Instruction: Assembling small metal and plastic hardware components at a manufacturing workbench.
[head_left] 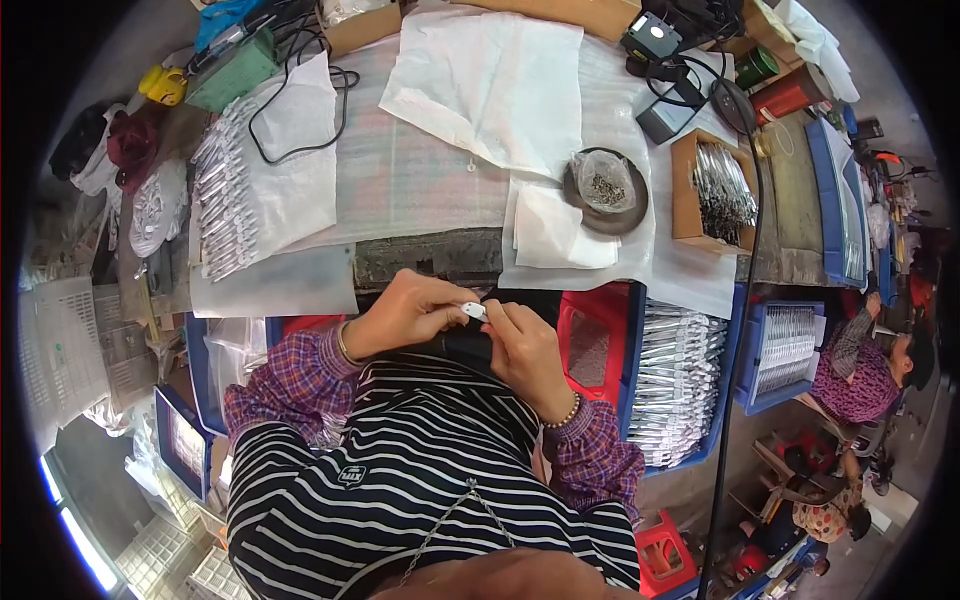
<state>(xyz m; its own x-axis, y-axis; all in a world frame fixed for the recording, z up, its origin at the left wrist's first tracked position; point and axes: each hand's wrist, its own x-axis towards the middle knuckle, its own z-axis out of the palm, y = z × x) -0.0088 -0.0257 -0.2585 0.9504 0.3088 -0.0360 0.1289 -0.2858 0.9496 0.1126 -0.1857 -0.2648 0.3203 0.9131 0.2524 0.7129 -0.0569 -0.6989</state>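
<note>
In front of my chest, just off the table's near edge, both my hands are closed on one small white piece (474, 311) with a rounded end and small dark spots. My left hand (405, 312) pinches it between thumb and fingertips. My right hand (528, 350) grips its other end, hiding much of it, so its kind cannot be made out. On the table beyond lie a white sheet (490, 85) and a dark round dish (625, 215) holding a plastic bag of small metal parts (605, 185).
Slim silvery pieces lie in a row (222, 200) at the table's left. A cardboard box (690, 215) and a blue crate (730, 400) on the right hold more. A black cable (335, 145) loops across the left side. Other people (855, 375) sit at far right.
</note>
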